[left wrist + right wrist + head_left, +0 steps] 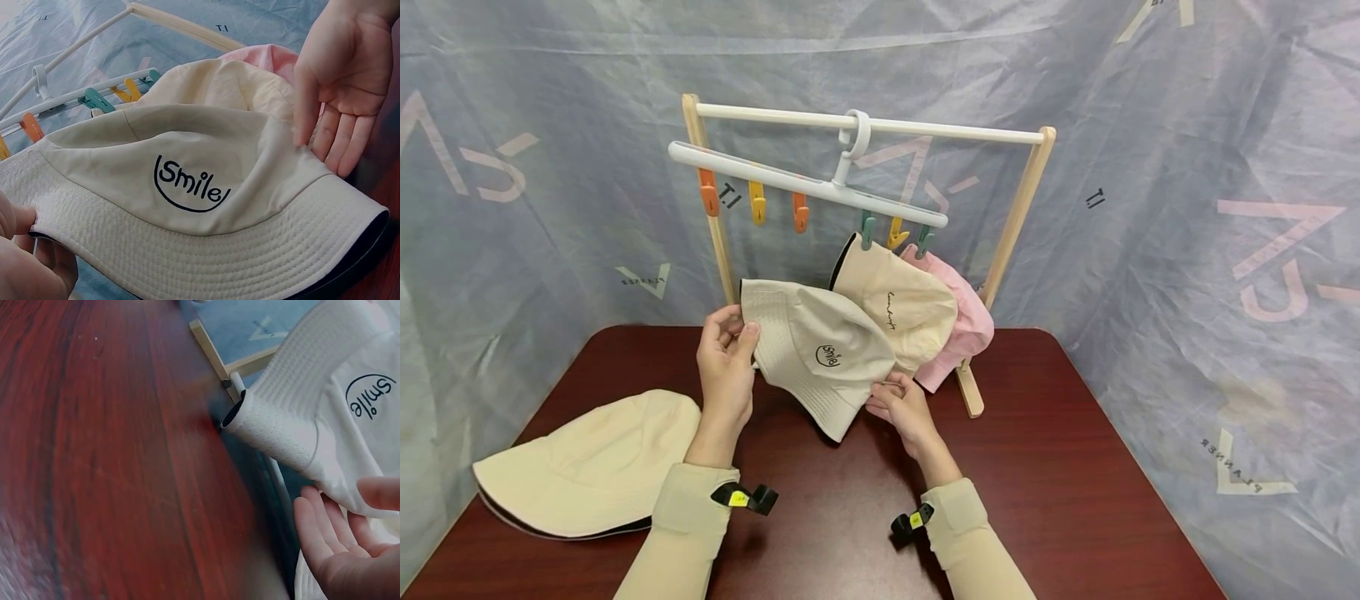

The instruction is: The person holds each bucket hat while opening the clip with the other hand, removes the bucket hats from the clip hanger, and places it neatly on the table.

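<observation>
A pale grey-beige bucket hat [857,329] with a black "Smile" print is held up tilted over the table. My left hand [726,358] pinches its brim, thumb in front and fingers behind, as the left wrist view also shows. At the crown, my right hand [910,412] holds the edge between thumb and fingers; in the right wrist view the thumb [380,492] lies over the cloth. Behind it, a cream bucket hat [917,304] with black lettering hangs from clips, partly covering a pink hat [976,325].
A white hanger [775,177] hooks over the rail [947,129] of a wooden rack, tilted down to the right. Orange and yellow clips [757,204] hang on its left half. A cream hat [602,458] lies at the left of the dark red table [1045,483].
</observation>
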Demonstrator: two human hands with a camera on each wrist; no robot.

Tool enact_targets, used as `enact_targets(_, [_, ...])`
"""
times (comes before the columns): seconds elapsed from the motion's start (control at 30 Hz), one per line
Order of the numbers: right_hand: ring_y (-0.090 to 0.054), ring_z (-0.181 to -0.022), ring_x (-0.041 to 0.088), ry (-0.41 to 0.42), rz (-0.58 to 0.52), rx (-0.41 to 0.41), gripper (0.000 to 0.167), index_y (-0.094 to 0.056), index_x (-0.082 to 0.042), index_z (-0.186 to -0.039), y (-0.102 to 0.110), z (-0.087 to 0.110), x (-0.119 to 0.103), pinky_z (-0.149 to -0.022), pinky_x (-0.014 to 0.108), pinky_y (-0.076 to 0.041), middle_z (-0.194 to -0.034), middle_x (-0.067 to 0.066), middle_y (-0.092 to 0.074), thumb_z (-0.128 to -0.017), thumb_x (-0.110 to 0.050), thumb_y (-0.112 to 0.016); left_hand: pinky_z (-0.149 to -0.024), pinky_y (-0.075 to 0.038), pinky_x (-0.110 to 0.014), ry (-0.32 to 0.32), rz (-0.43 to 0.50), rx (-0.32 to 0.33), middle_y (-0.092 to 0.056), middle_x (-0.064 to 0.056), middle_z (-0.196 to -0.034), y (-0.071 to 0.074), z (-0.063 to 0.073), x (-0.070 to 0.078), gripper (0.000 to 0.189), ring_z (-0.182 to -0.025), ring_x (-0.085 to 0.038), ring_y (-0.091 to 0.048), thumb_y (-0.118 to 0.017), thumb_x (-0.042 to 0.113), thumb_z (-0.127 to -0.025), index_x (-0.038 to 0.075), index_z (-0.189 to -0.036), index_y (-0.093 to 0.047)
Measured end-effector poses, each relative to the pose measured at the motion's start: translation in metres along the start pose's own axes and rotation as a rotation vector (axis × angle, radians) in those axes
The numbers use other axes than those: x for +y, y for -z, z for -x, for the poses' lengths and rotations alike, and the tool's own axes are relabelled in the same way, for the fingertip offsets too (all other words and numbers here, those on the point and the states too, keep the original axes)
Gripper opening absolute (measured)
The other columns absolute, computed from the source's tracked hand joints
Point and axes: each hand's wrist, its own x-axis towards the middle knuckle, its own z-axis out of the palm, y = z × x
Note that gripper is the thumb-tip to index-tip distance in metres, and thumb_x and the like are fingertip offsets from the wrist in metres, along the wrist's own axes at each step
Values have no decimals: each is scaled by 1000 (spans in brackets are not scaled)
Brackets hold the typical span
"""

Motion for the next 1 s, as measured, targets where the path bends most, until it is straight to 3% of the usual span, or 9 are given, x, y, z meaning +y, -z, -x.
enact_targets(0.6, [-71, -84, 21, 37, 57, 57, 28, -57, 8, -126, -2, -2, 0, -93, 51, -61, -95, 11, -67, -101, 0, -66, -89, -50, -19, -1, -7, 7, -51, -4, -113, 1, 0, 2, 30, -102, -17, -55, -60, 3, -107, 6, -137, -56])
enact_targets(1.0, [-69, -81, 16, 69, 63, 127, 30, -57, 3, -127, -1, -1, -4, -83, 37, -63, -96, 6, -67, -101, -5, -69, -86, -51, -20, 9, 8, 27, -53, -6, -111, 4, -1, 3, 30, -98, -18, -57, -61, 5, -107, 7, -137, -56])
